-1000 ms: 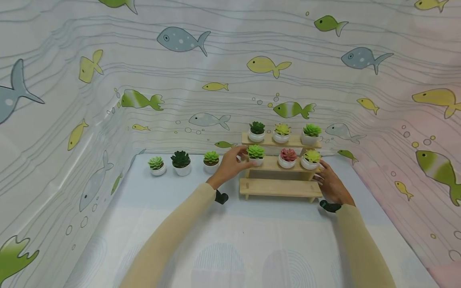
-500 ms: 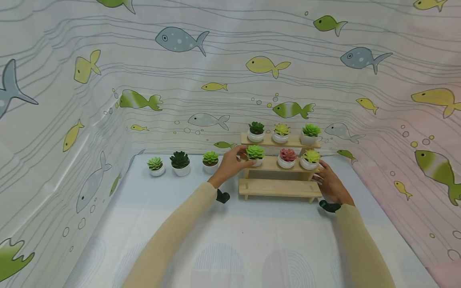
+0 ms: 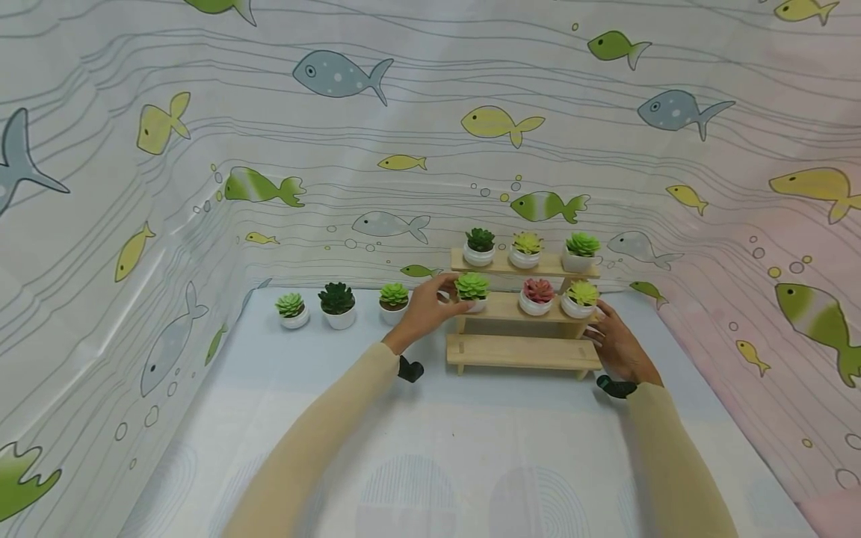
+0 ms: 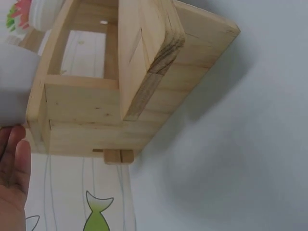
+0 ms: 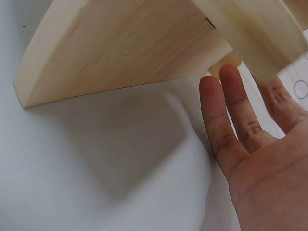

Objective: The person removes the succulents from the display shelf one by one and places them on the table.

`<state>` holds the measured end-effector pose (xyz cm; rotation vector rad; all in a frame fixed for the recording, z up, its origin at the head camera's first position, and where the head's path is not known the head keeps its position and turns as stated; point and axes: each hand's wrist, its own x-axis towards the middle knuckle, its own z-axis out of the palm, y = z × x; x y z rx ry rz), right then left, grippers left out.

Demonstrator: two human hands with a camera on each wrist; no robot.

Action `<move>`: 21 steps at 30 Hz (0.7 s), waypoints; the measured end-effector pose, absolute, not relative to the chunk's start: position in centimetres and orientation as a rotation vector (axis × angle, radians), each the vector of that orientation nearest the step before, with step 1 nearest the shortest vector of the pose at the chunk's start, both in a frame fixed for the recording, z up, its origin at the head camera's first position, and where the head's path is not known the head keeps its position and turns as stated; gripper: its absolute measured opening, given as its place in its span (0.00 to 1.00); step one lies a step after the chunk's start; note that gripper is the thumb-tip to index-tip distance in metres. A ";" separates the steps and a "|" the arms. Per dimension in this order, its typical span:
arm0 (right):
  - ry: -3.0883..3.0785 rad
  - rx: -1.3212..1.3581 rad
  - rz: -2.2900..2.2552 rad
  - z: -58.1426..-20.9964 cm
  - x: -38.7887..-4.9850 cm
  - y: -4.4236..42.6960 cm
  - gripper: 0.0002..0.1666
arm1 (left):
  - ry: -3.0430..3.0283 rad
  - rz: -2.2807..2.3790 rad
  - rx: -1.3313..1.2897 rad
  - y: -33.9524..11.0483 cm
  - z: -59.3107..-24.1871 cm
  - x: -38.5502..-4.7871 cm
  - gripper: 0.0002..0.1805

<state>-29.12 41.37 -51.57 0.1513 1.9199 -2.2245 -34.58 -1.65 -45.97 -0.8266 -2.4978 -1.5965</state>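
Observation:
At the left end of the wooden stand's (image 3: 521,350) middle step, my left hand (image 3: 427,310) grips a bright green potted succulent (image 3: 472,288), thumb in front. In the left wrist view, fingertips of the left hand (image 4: 13,166) meet its white pot (image 4: 17,86). My right hand (image 3: 617,345) is at the stand's right end, near a yellow-green potted succulent (image 3: 581,297). In the right wrist view, the right hand's (image 5: 269,159) fingers extend loosely along the stand; one is partly hidden behind wood. A red potted succulent (image 3: 537,296) sits mid-step.
Across the top step stand a dark green succulent (image 3: 480,247), a yellow one (image 3: 526,249) and a green one (image 3: 581,251). Left of the stand, three more pots line the table's back: pale green (image 3: 292,309), dark green (image 3: 338,304) and bright green (image 3: 394,302). A fish-print cloth (image 3: 403,134) rises behind.
My left hand has shifted the bright green succulent slightly to the left on the middle step. The right hand stays in the same place.

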 end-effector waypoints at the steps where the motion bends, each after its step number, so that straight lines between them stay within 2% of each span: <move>1: 1.918 0.148 -2.230 -51.6 -29.1 41.4 0.39 | -2.500 -1.594 -0.824 -1.8 -46.0 -34.5 0.38; 21: 1.872 0.108 -2.267 -51.7 -28.9 41.5 0.34 | -2.513 -1.537 -0.707 -8.4 -46.7 -32.7 0.40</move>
